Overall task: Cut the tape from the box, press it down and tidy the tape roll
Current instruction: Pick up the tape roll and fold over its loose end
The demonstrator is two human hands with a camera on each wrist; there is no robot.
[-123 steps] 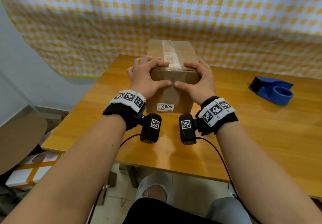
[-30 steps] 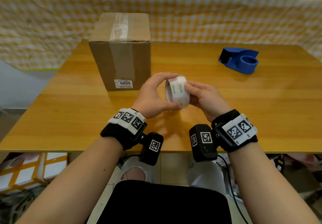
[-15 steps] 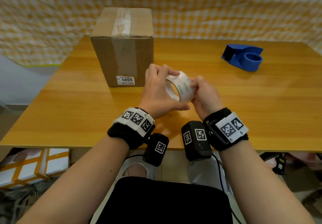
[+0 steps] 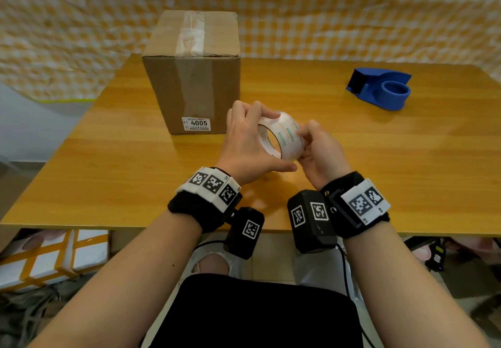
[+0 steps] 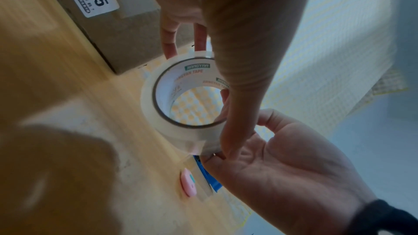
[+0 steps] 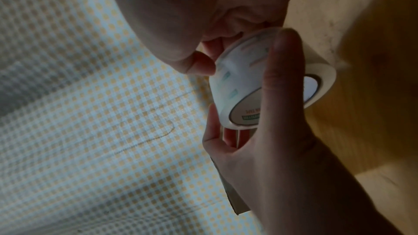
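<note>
Above the wooden surface (image 4: 379,158), both hands are working the tape roll (image 4: 282,137).
Left hand (image 4: 244,144) is gripping the roll steady; right hand (image 4: 320,149) fingers are pinching its outer wrap, probably smoothing the loose end, while the box (image 4: 192,76) is standing sealed just beyond.

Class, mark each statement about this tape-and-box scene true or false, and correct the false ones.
1. Both hands hold the tape roll. True: the left hand grips it, the right hand pinches its outer face.
2. The roll sits in the blue dispenser. False: the dispenser stands empty, apart on the table.
3. The cardboard box has tape along its top. True.
4. The box label reads 5004. False: it reads 4005.
5. The box lies on its side, open. False: it stands upright, closed.
</note>
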